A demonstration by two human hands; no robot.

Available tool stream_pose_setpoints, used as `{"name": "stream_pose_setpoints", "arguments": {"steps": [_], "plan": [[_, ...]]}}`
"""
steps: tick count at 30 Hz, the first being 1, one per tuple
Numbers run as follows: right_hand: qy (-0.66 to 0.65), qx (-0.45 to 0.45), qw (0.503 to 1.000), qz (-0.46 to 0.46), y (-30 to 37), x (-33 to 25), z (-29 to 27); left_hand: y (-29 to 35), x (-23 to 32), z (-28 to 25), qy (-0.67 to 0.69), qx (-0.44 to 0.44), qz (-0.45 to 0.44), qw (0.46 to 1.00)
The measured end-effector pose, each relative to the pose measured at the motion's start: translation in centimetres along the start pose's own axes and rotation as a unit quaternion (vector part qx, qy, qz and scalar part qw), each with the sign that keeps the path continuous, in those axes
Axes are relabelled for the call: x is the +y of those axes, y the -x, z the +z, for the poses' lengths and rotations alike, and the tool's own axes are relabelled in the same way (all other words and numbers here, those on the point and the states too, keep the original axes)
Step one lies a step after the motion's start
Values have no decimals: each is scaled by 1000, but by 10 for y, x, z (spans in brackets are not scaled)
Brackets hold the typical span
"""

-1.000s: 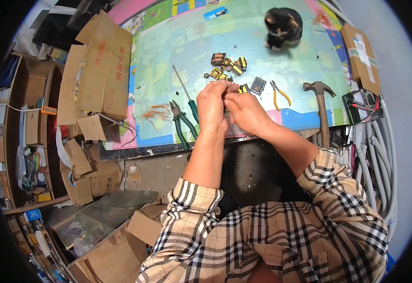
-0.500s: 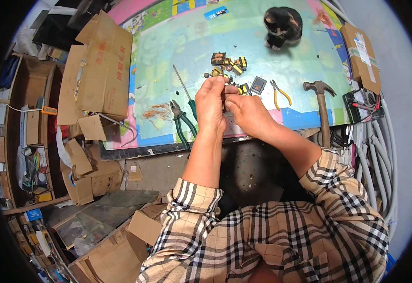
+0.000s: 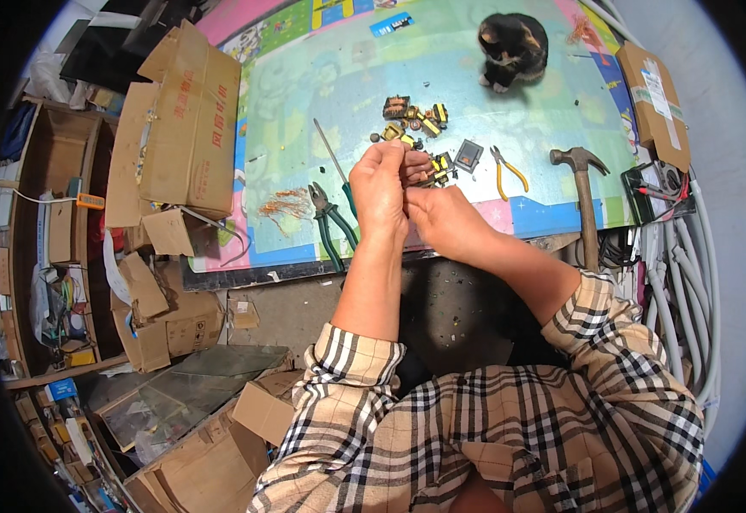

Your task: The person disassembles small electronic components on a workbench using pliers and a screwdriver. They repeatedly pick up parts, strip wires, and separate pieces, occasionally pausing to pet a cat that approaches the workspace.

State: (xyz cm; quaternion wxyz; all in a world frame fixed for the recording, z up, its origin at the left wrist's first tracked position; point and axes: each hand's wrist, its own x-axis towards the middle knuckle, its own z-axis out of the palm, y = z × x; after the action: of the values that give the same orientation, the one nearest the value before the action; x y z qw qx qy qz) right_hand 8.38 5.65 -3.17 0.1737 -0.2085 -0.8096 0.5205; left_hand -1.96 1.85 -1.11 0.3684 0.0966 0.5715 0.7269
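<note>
Fingers (image 3: 396, 152) of the left hand (image 3: 379, 197) and right hand (image 3: 447, 221), in the head view, curl close together; whether they clamp anything I cannot tell; yellow-and-black coils (image 3: 432, 126) lie just beyond, without one shared long axis, the left hand nearer most; right of the coils on the patterned table (image 3: 300, 85), a hammer (image 3: 584, 188); left, a cardboard box (image 3: 186, 128); beyond, a cat (image 3: 522, 51).

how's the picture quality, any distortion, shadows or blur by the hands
Head view: black fisheye rim, with shelf edges bowing near it; head view: soft shadow just below the cat; head view: hammer reads fairly sharp, no strong blur on the left hand or right hand, but anything between their fingertips is hidden.
</note>
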Motion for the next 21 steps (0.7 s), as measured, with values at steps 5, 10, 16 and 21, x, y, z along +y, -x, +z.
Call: {"name": "stream_pose_setpoints", "arguments": {"steps": [5,10,16,21], "plan": [[93,-39,995,12,4,-6,-4,1,1,-2,-27,2,6,1000],[46,34,998,-22,2,-2,-12,5,8,2,-65,2,27,998],[50,4,998,-26,4,-4,-7,1,6,-3,-21,-8,4,1000],[51,-18,998,-27,3,-2,-6,1,8,-4,-25,-4,2,1000]]}}
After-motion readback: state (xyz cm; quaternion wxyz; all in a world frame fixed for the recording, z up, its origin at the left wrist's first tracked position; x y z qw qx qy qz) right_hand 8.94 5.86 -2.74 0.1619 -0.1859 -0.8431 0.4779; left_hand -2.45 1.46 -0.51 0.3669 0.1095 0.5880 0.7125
